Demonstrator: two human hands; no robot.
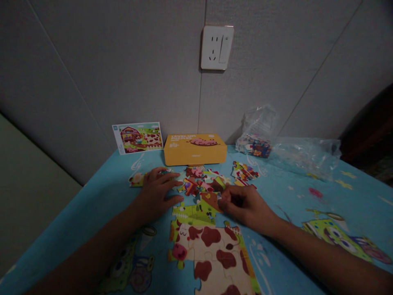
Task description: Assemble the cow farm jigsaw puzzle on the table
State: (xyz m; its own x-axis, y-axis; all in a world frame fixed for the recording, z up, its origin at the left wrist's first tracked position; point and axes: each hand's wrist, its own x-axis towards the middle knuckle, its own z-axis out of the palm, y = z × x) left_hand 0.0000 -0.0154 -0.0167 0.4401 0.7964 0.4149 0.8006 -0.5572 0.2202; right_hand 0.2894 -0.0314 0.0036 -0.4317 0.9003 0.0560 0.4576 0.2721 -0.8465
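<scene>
A partly joined jigsaw puzzle [215, 246] with a brown-spotted cow lies in front of me. Past its upper edge, my right hand [247, 207] pinches the right side of a brown and green puzzle piece [210, 200] between thumb and fingers. My left hand [156, 194] rests palm down with fingers apart, at the left of a heap of loose puzzle pieces [196, 174]. Under and beside its fingers is a green piece [136, 179], partly covered. More pieces [245, 172] lie to the right of the heap.
A yellow puzzle box [195, 149] stands behind the heap by the wall. Left of it leans a farm picture card [139, 138]. Clear plastic bags [307, 153], one holding more pieces [254, 146], lie at the right. A blue patterned cloth [101, 196] covers the table.
</scene>
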